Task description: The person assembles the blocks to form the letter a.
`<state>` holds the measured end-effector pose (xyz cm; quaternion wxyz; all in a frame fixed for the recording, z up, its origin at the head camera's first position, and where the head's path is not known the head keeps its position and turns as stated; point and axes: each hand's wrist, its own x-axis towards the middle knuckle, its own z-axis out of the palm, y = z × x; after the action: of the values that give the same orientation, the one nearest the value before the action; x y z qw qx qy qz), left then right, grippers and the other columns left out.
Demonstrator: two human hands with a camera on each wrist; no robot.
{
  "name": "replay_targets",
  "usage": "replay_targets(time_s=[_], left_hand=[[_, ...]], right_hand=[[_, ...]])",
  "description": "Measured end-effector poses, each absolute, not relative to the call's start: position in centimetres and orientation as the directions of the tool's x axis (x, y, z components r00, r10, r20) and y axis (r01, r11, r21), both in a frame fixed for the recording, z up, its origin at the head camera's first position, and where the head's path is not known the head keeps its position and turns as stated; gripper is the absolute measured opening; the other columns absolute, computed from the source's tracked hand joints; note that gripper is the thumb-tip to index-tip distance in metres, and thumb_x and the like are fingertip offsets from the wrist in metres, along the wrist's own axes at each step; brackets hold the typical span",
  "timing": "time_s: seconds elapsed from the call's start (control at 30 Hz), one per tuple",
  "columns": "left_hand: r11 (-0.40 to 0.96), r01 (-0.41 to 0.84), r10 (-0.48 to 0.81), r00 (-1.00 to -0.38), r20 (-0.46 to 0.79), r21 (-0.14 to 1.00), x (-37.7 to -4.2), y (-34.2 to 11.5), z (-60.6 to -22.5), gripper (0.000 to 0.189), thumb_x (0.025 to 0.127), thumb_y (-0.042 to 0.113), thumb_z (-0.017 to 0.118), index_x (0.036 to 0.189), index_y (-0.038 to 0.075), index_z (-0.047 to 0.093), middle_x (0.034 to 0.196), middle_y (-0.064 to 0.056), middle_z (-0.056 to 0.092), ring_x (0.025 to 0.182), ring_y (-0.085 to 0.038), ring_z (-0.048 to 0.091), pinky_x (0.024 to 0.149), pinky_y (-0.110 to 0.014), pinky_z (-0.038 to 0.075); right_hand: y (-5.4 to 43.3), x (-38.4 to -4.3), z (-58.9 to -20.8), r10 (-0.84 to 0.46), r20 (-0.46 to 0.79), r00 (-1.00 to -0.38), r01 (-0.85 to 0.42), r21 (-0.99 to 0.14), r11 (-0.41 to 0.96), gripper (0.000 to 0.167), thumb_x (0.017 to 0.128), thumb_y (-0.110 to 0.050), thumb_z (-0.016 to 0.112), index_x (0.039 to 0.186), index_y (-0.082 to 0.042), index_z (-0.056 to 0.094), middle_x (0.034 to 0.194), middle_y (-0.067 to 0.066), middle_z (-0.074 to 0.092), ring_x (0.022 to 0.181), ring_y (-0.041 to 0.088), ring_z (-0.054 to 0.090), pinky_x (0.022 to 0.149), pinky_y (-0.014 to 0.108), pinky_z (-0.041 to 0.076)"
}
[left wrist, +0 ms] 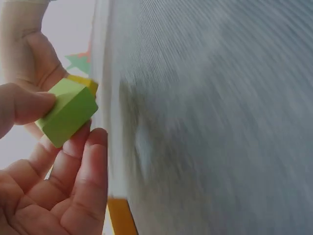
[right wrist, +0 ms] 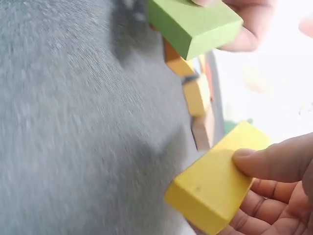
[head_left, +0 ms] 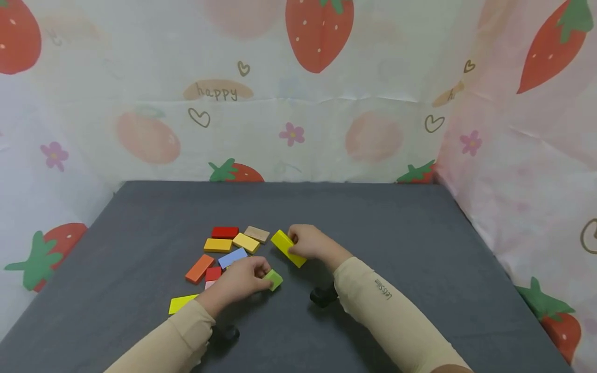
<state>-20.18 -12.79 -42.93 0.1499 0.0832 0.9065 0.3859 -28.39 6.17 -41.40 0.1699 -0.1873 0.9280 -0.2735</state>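
Observation:
My left hand pinches a light green block between thumb and fingers, over the front of the block group. In the left wrist view the thumb presses one face of the green block, with the fingertips under it. Farther right, my right hand grips a longer yellow block, its thumb flat on the broad face of the yellow block in the right wrist view. The two held blocks are a short gap apart, both tilted.
Left of the hands lie several loose blocks on the grey cloth: red, orange, blue, tan and bright yellow among them. A strawberry-print curtain stands behind the table.

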Motion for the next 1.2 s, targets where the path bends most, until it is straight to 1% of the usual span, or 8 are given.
replay_targets(time_s=[0.13, 0.27, 0.4, 0.57, 0.7, 0.9, 1.1, 1.2], left_hand=[[0.631, 0.025, 0.281, -0.939, -0.199, 0.775, -20.7, -11.8, -43.1, 0.013, 0.082, 0.017, 0.075, 0.087, 0.012, 0.065, 0.078, -0.001, 0.059, 0.072, -0.016, 0.051, 0.063, -0.027, 0.044], [0.58, 0.001, 0.295, -0.932, -0.209, 0.815, -21.1, -10.5, -43.2, 0.014, 0.083, 0.018, 0.076, 0.089, 0.011, 0.065, 0.08, -0.001, 0.061, 0.076, -0.015, 0.053, 0.067, -0.026, 0.045], [0.509, -0.05, 0.322, -0.914, -0.245, 0.859, -21.5, -9.0, -43.2, 0.021, 0.086, 0.019, 0.073, 0.102, 0.012, 0.064, 0.083, -0.002, 0.067, 0.076, -0.014, 0.058, 0.072, -0.026, 0.051], [0.464, -0.08, 0.354, -0.896, -0.268, 0.882, -21.9, -7.5, -43.5, 0.028, 0.09, 0.021, 0.07, 0.115, 0.013, 0.061, 0.084, -0.004, 0.069, 0.073, -0.015, 0.063, 0.075, -0.027, 0.055], [0.456, -0.089, 0.348, -0.898, -0.269, 0.886, -22.6, -6.3, -44.0, 0.027, 0.089, 0.022, 0.071, 0.112, 0.013, 0.063, 0.085, -0.004, 0.068, 0.072, -0.015, 0.06, 0.072, -0.026, 0.054], [0.444, -0.108, 0.318, -0.909, -0.269, 0.889, -23.4, -4.4, -44.7, 0.026, 0.085, 0.021, 0.075, 0.106, 0.011, 0.064, 0.081, -0.003, 0.068, 0.067, -0.014, 0.056, 0.064, -0.024, 0.048], [0.439, -0.126, 0.288, -0.918, -0.272, 0.889, -23.8, -2.8, -45.0, 0.025, 0.082, 0.017, 0.078, 0.101, 0.008, 0.065, 0.081, -0.004, 0.066, 0.069, -0.012, 0.059, 0.065, -0.022, 0.049], [0.48, -0.116, 0.277, -0.92, -0.276, 0.869, -23.9, -2.2, -45.0, 0.024, 0.082, 0.018, 0.079, 0.1, 0.009, 0.065, 0.08, -0.003, 0.064, 0.068, -0.013, 0.056, 0.063, -0.023, 0.045]], right_hand=[[7.7, -28.9, -41.2, -0.368, -0.226, -0.902, -0.137, -0.657, 0.741, 0.013, 0.088, -0.01, 0.068, 0.097, -0.008, 0.059, 0.098, 0.008, 0.062, 0.083, 0.019, 0.058, 0.069, 0.029, 0.05], [8.9, -29.3, -41.1, -0.301, -0.251, -0.92, -0.016, -0.743, 0.669, 0.015, 0.088, -0.01, 0.069, 0.098, -0.006, 0.06, 0.097, 0.009, 0.06, 0.081, 0.021, 0.057, 0.066, 0.027, 0.05], [9.9, -29.5, -41.1, -0.261, -0.273, -0.926, 0.064, -0.794, 0.604, 0.013, 0.088, -0.012, 0.069, 0.096, -0.005, 0.06, 0.094, 0.01, 0.059, 0.079, 0.021, 0.058, 0.064, 0.027, 0.05], [11.2, -29.7, -41.3, -0.223, -0.299, -0.928, 0.13, -0.821, 0.556, 0.014, 0.09, -0.013, 0.068, 0.095, -0.004, 0.059, 0.104, 0.013, 0.063, 0.086, 0.024, 0.064, 0.071, 0.033, 0.057], [12.3, -30.2, -41.6, -0.178, -0.33, -0.927, 0.2, -0.836, 0.511, 0.016, 0.091, -0.013, 0.067, 0.1, -0.003, 0.058, 0.109, 0.015, 0.062, 0.09, 0.025, 0.067, 0.077, 0.038, 0.059], [13.7, -30.7, -42.4, -0.14, -0.382, -0.913, 0.284, -0.845, 0.452, 0.017, 0.091, -0.012, 0.067, 0.101, -0.003, 0.056, 0.11, 0.014, 0.06, 0.094, 0.025, 0.068, 0.08, 0.039, 0.059], [15.0, -30.9, -42.8, -0.178, -0.402, -0.898, 0.295, -0.852, 0.434, 0.014, 0.093, -0.01, 0.065, 0.097, -0.003, 0.053, 0.104, 0.011, 0.058, 0.09, 0.022, 0.067, 0.082, 0.039, 0.058], [15.5, -31.1, -43.1, -0.209, -0.411, -0.887, 0.295, -0.854, 0.427, 0.013, 0.093, -0.009, 0.064, 0.094, -0.004, 0.053, 0.101, 0.009, 0.057, 0.087, 0.02, 0.066, 0.082, 0.039, 0.058]])
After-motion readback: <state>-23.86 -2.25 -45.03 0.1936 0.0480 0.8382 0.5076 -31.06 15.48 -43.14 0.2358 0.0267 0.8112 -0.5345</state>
